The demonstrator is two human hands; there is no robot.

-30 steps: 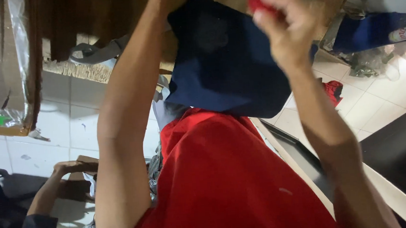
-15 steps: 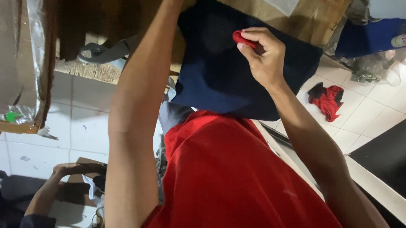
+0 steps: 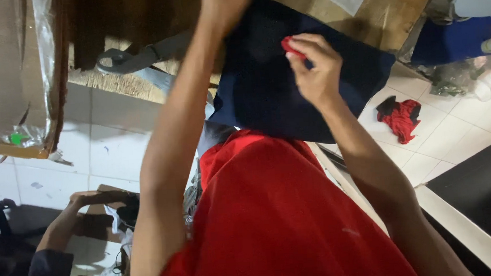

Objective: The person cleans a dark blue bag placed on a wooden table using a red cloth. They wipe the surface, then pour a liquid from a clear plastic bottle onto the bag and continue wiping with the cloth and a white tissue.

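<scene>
A navy blue cloth [image 3: 276, 90] lies on a wooden tabletop [image 3: 386, 16] and hangs over its near edge above my red shirt. My left hand [image 3: 226, 3] is at the cloth's upper edge, fingers curled on it, partly cut off by the frame. Over the middle of the cloth, my right hand [image 3: 316, 71] pinches a small red piece [image 3: 291, 46] between thumb and fingertips.
A grey strap with a buckle [image 3: 127, 60] hangs off the table edge. A red and black rag [image 3: 400, 120] lies on the white tiled floor. Another person's hand [image 3: 90, 198] rests on a box at lower left. Plastic-wrapped cardboard [image 3: 8, 73] stands left.
My right hand has come down from the far end of the table with the red piece and now holds it over the middle of the navy cloth. The left hand has come into view.
</scene>
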